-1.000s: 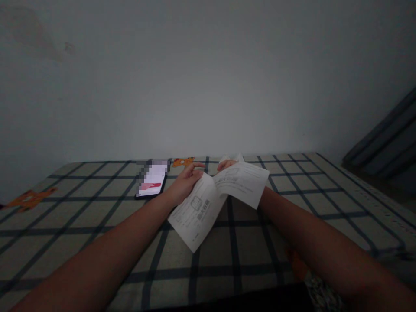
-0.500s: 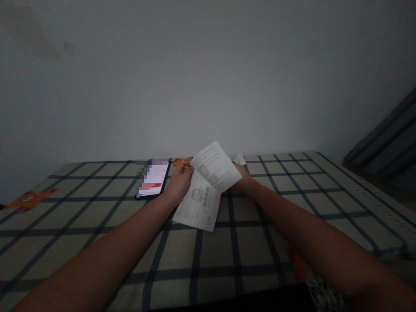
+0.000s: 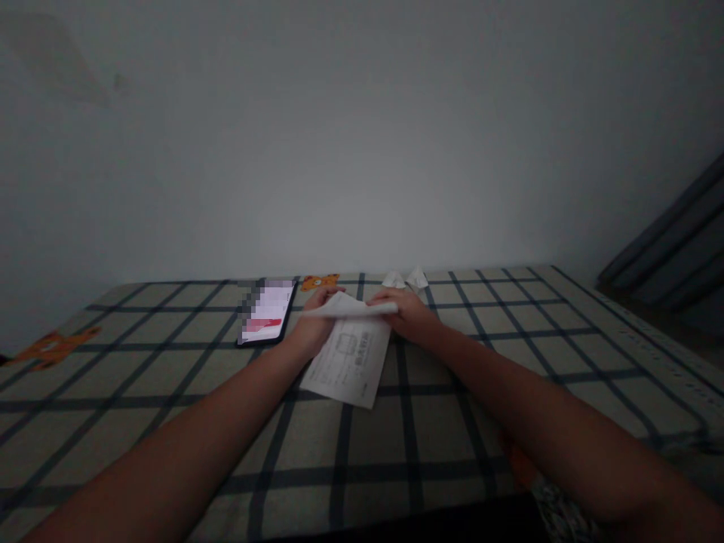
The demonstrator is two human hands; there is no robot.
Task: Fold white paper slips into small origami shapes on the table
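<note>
A white printed paper sheet (image 3: 346,366) is between my two hands, over the checked cloth. Its upper part is bent over into a raised flap, seen nearly edge-on; the lower part hangs toward me with print and a small drawing showing. My left hand (image 3: 317,324) grips the sheet's left side, its fingers partly hidden behind the flap. On the right end of the flap, my right hand (image 3: 403,311) is closed with its fingers pressed on the paper. Two small folded white paper pieces (image 3: 417,279) stand just beyond my right hand.
Left of my left hand lies a phone or tablet (image 3: 265,313) with a lit, partly blurred screen. The checked cloth (image 3: 170,437) carries orange animal figures (image 3: 56,347). A grey wall (image 3: 362,136) rises behind it, and dark striped fabric (image 3: 673,226) hangs at the right.
The sheet's upper part has swung from a raised, face-on position to a low, nearly edge-on flap. My right hand has come from behind the paper onto its right end, revealing the second folded piece.
</note>
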